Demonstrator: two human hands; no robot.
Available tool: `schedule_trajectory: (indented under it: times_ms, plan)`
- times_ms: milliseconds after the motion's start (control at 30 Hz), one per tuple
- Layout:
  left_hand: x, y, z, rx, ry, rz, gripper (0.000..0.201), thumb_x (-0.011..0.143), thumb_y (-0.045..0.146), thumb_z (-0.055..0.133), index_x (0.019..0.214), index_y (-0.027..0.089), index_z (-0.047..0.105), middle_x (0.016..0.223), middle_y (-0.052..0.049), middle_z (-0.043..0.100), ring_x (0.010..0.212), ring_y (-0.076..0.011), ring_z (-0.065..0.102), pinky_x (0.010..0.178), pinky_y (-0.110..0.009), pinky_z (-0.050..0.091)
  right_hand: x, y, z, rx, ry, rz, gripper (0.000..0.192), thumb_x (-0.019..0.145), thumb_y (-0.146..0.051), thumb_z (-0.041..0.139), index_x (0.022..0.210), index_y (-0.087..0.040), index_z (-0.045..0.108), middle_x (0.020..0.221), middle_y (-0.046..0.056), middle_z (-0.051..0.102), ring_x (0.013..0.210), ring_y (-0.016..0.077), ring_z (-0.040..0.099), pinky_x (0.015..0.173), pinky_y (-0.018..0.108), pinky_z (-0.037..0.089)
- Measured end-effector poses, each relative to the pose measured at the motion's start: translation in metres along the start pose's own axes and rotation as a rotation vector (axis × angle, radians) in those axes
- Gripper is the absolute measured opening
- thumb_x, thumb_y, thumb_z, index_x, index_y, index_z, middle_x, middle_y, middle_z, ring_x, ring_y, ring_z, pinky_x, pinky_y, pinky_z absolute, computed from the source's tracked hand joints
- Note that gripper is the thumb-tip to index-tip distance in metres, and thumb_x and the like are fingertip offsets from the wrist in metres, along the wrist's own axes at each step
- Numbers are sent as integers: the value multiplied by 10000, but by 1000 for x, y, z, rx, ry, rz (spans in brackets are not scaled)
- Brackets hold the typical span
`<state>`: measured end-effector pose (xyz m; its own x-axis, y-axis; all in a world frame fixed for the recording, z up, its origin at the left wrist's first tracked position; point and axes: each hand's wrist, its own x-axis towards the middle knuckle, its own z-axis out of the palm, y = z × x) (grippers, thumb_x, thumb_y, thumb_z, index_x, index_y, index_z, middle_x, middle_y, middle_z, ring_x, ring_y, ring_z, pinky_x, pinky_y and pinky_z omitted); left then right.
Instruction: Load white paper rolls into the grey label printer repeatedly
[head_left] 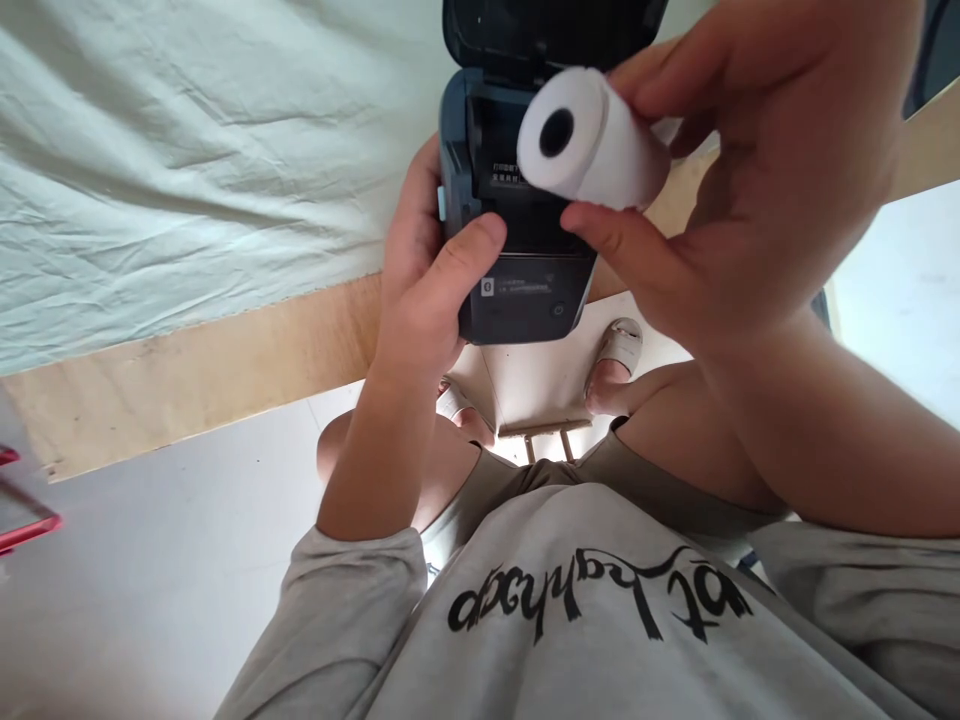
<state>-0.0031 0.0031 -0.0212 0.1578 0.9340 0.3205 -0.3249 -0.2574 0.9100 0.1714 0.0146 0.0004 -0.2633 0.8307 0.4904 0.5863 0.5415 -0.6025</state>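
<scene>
My left hand (pixel 424 290) grips a small dark blue-grey printer (pixel 525 295) from its left side, thumb lying across the front. The printer's lid (pixel 551 35) stands open above an empty dark paper bay. My right hand (pixel 757 170) pinches a white paper roll (pixel 592 140) between thumb and fingers, just in front of the open bay. The roll's dark core hole faces me.
A bed with a pale green sheet (pixel 187 150) and a wooden edge board (pixel 225 370) lies to the left. My knees and sandalled feet (pixel 619 350) show below on the white floor. A red object (pixel 22 510) pokes in at the left edge.
</scene>
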Motion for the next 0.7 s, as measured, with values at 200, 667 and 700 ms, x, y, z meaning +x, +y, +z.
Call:
schedule_trajectory:
  times_ms: [200,667,700]
  plan:
    - [-2,5,4,42,18,-98,310,761,429,528,1002,234,520,1070,-41,588,1143,-224,500,962,-324,428,12,-14,-1,-278,70,-237,215,730,-313,506,888,-168,496,979,-26,573,872,67,556,766,209,436]
    - [-2,7,5,-100,25,-126,346,711,362,622,1024,248,532,878,-24,583,1047,-235,546,842,-330,453,9,-20,-3,-211,-92,-146,95,747,-262,479,781,-223,558,996,-103,563,932,82,539,856,279,408]
    - [-2,11,6,-112,33,-147,341,701,337,642,1014,247,543,911,-20,592,1069,-241,537,849,-329,452,7,-22,-3,-202,-81,-167,103,751,-273,478,779,-217,559,981,-85,564,911,81,531,843,278,401]
